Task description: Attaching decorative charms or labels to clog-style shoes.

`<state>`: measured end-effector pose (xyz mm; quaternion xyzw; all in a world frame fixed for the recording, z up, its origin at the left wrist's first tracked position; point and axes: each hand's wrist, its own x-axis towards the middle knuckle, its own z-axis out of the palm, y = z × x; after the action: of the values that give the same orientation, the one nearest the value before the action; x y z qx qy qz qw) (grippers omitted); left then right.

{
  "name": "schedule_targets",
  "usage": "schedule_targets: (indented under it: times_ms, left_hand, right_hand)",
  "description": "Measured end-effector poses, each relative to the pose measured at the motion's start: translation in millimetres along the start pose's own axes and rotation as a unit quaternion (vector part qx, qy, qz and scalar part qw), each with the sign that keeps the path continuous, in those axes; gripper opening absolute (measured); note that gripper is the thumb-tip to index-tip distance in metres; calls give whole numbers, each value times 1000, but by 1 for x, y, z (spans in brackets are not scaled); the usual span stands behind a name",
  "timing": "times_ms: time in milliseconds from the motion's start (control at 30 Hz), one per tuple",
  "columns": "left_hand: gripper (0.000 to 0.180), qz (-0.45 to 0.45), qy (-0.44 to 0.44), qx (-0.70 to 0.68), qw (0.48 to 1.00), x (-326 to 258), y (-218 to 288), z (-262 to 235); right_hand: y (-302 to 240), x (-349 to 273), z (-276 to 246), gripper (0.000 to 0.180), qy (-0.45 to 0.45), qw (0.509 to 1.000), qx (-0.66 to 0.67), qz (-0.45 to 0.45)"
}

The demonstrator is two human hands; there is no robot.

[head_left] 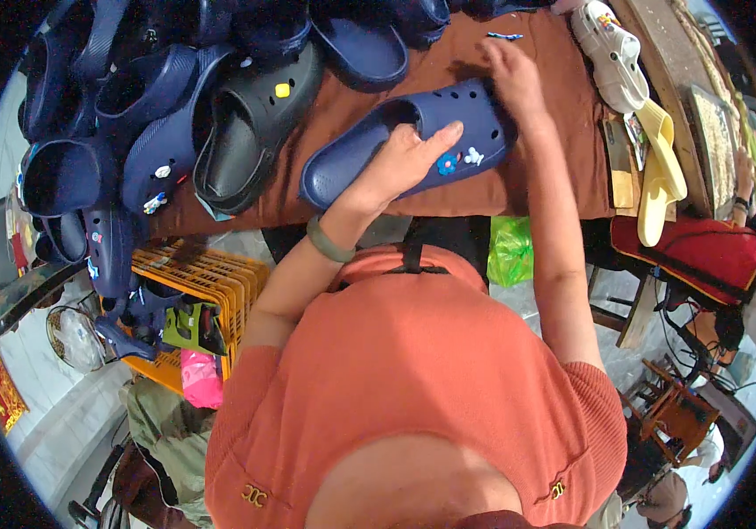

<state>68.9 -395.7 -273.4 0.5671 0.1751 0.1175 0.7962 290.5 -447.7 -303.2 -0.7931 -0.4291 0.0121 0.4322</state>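
Note:
A navy blue foam clog (475, 110) lies on the brown cloth in front of me, its toe to the right. My left hand (404, 163) grips it, the thumb on its upper and the other fingers hidden inside the foot opening. A blue flower charm (447, 164) and a white charm (474, 157) sit in its upper near the thumb; other holes are bare. Past the toe, my right hand (515, 79) reaches over the cloth with its fingers loosely apart and nothing visible in them. Just beyond its fingertips lies a small blue charm (504, 36).
A black clog (246, 132) with a yellow charm and several navy clogs (162, 159) crowd the left and back. At right are a white clog (612, 57) and a pale yellow slipper (658, 176). An orange crate (193, 282) stands below the table's left edge.

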Motion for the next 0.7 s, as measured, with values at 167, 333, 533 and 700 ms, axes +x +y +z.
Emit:
schedule_targets:
  times_ms: [167, 333, 533, 700]
  left_hand:
    - [34, 9, 2, -25, 1000, 3, -2, 2]
    - [33, 20, 15, -33, 999, 3, -11, -5]
    - [33, -59, 16, -44, 997, 1, -4, -2]
    - [32, -41, 0, -34, 999, 3, -8, -3]
  right_hand:
    - [63, 33, -35, 44, 35, 994, -77, 69]
    - [16, 14, -49, 61, -68, 989, 132, 11]
    - [-53, -70, -47, 88, -251, 900, -226, -277]
    - [-50, -84, -37, 77, -205, 907, -255, -264]
